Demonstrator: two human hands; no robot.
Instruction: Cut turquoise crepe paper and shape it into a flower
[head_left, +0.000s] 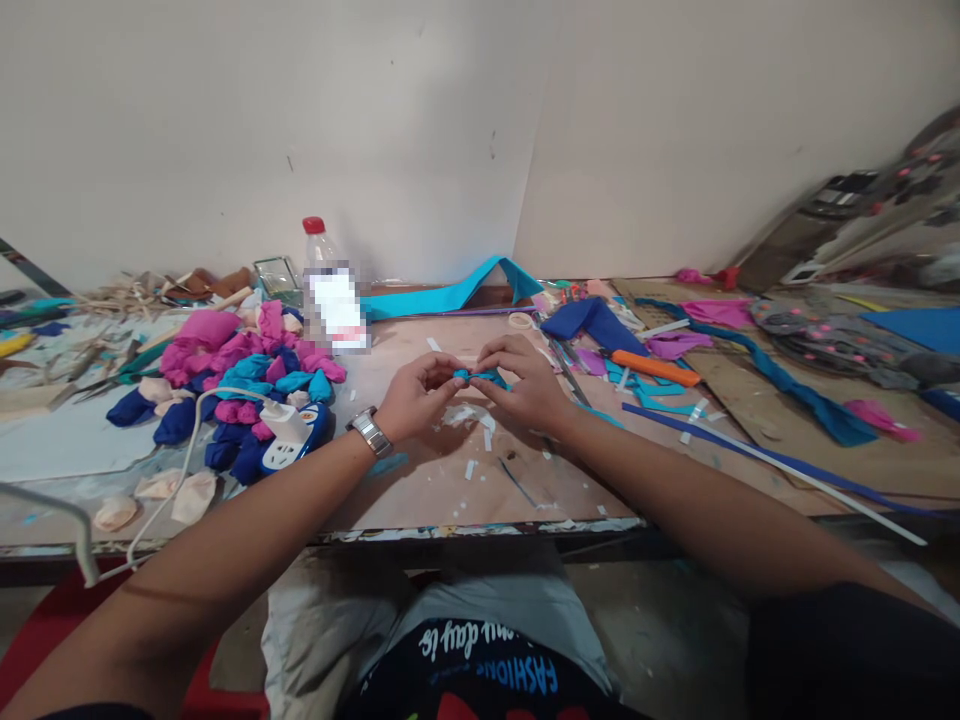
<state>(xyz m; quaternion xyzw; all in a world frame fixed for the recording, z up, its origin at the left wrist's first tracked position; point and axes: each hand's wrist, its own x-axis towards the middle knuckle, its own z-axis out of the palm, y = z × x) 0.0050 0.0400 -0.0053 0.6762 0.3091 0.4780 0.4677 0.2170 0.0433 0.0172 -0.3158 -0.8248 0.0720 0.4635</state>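
A small piece of teal fabric (491, 378) is pinched between my two hands above the middle of the table. My left hand (420, 392), with a metal watch (370, 432) on its wrist, grips the left end with thumb and fingertips. My right hand (523, 380) closes on the fabric from the right, fingers curled over it. Part of the fabric is hidden by my fingers. Beneath the hands lie white scraps (487, 425) on the wooden tabletop (427, 490).
Pink, blue and teal fabric bundles (240, 370) and a white plug (285, 422) lie left. Behind them stands a red-capped bottle (319, 250). At right are an orange cutter (655, 368), fabric strips and a long white stick (810, 474). A teal strip (427, 300) lies by the wall.
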